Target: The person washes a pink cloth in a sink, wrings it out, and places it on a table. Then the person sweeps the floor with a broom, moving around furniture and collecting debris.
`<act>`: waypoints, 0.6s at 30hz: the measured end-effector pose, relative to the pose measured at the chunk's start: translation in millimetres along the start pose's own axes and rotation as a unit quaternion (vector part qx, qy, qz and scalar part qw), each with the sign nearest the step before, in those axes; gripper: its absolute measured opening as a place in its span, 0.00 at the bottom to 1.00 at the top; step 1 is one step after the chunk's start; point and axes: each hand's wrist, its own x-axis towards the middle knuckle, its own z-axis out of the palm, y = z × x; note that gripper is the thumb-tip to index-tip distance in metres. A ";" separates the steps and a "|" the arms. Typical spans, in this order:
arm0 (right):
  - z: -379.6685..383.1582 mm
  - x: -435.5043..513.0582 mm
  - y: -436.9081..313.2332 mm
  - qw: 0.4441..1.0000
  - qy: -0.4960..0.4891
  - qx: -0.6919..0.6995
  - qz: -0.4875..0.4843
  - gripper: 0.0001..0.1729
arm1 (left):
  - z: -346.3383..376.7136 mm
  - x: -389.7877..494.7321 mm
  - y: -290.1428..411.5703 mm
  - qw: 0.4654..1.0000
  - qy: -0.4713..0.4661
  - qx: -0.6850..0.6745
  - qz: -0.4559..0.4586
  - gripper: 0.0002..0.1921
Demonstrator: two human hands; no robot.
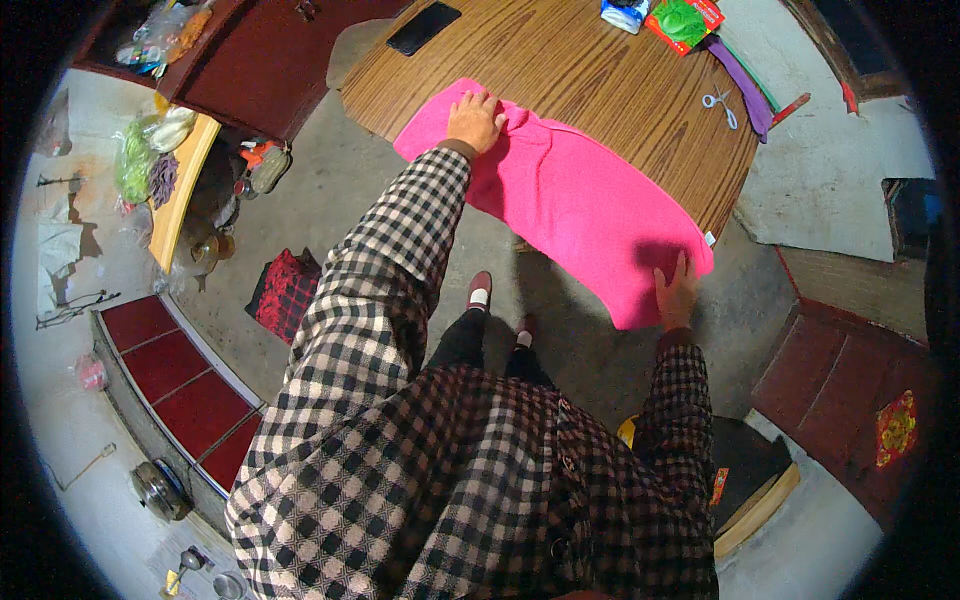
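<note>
A bright pink towel-like cloth (577, 187) lies along the near edge of the round wood-grain table (592, 82), its lower side hanging over the rim. Creases run across it near its left end. My left hand (476, 122) rests on that left part with the palm down and the fingers spread a little. At the opposite end my right hand (678, 292) touches the cloth near its lower right corner, thumb and fingers apart. A small white tag (709, 238) sticks out at the cloth's right edge.
On the table are a black smartphone (424, 28), white-handled scissors (721, 107), a purple strip of cloth (742, 90) and a green and red packet (682, 24). A red-black checked bag or cloth (285, 296) sits on the floor. Vegetables (139, 161) lie on a wooden shelf at left.
</note>
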 end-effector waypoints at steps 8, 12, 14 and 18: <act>6.6 7.5 -0.4 0.985 -0.060 -0.138 0.079 0.39 | 17.4 68.4 -17.5 0.989 0.013 0.119 -0.089 0.31; -7.3 1.0 -9.8 0.985 -0.075 -0.113 0.110 0.38 | 3.8 76.7 -20.8 0.961 0.234 0.060 -0.137 0.25; -11.7 4.1 -10.7 0.979 -0.098 -0.123 0.127 0.39 | -8.4 62.5 -24.0 0.955 0.285 -0.042 -0.068 0.19; -2.1 16.0 3.2 0.985 -0.060 -0.085 0.138 0.40 | -25.2 -4.4 -27.9 0.985 0.150 -0.081 0.042 0.19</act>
